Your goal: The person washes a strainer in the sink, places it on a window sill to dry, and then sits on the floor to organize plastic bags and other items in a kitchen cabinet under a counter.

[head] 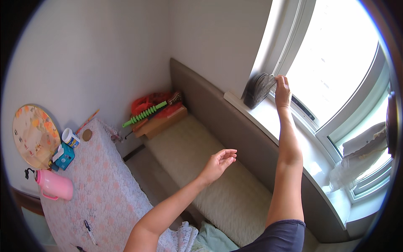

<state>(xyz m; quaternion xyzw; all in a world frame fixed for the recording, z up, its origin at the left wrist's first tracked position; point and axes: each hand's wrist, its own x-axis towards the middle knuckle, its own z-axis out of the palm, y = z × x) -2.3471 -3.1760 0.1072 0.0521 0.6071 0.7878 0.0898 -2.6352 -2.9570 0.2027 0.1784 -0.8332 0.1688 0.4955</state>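
Note:
At the window, my right hand (283, 91) pinches the edge of a clear plastic wrapping around a dark, ribbed object (258, 89). That object stands on the white windowsill (311, 167), against the wall at the window's corner. What it is exactly, I cannot tell through the plastic. My left hand (220, 162) is held out in the air over the beige bench cushion (189, 151). Its fingers are slightly bent, and nothing is in it.
A brown padded backrest (217, 104) runs below the sill. On the bench's far end lie a cardboard box (163, 123), a red plastic bag (141, 102) and a green massage stick (144, 114). The lace-covered table (104, 186) holds a pink thermos jug (56, 185), tissues (64, 156) and a pen (90, 232).

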